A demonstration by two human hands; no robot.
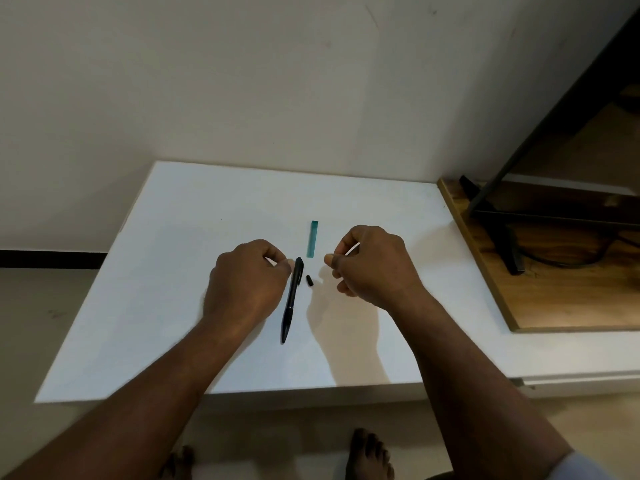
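Note:
A black pen (292, 301) lies on the white table (173, 271), its tip toward me. My left hand (242, 285) is curled, and its thumb and forefinger pinch the pen's far end. Just right of that end lies a small black cap piece (309, 281). A teal translucent case (312, 239) lies flat beyond it. My right hand (370, 265) hovers to the right with curled fingers, thumb and forefinger pinched together. A thin pale sliver (352, 250) shows between its fingers; what it is I cannot tell.
A wall rises behind the table. A wooden board (554, 306) carrying a black metal stand and a cable adjoins the table on the right. My bare feet (369, 455) stand on the floor below the table's near edge.

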